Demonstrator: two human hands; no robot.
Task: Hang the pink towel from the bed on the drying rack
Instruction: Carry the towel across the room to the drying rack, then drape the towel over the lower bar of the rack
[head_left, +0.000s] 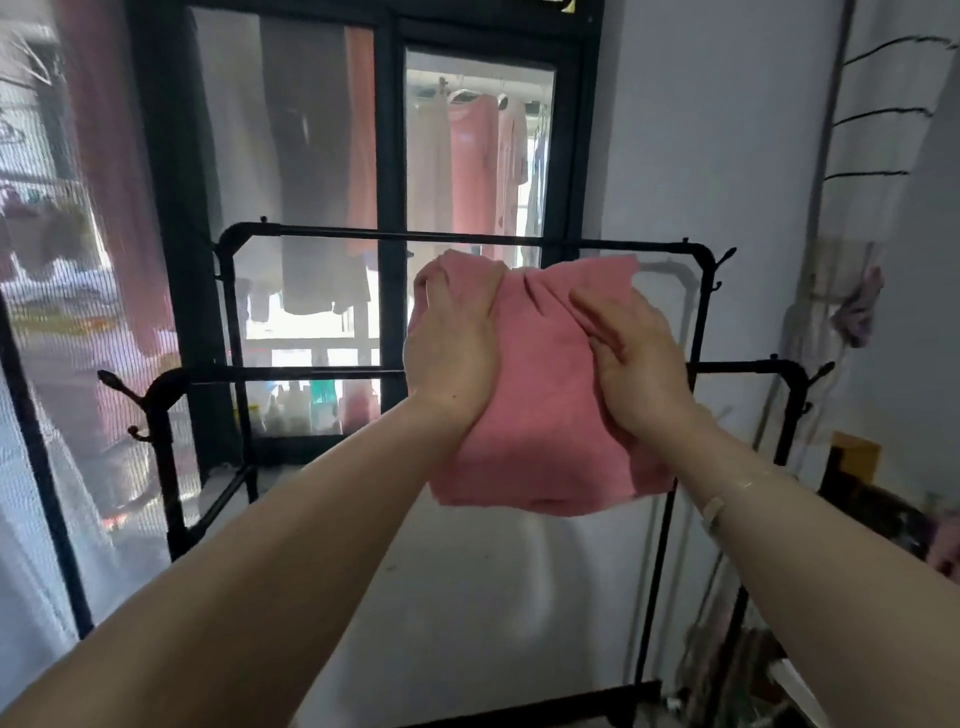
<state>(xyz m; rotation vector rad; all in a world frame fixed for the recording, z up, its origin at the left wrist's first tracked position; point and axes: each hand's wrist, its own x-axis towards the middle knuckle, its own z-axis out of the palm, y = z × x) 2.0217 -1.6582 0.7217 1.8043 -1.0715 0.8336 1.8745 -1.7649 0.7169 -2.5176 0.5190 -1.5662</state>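
The pink towel (540, 395) hangs in front of me, bunched and folded, with its top edge near the far rail of the black drying rack (332, 235) and its body covering part of the near rail. My left hand (452, 343) grips the towel's upper left part with fingers curled into the cloth. My right hand (628, 358) lies on the towel's right side, fingers spread and pressing the fabric. Whether the towel rests on a rail or only in my hands is hidden behind it.
The rack has two horizontal rails and hooks at its ends (119, 387). Behind it stands a black-framed glass door (389, 156) with laundry hanging outside. A mesh screen (62, 312) is at the left, a white wall (717, 156) and clutter (852, 306) at the right.
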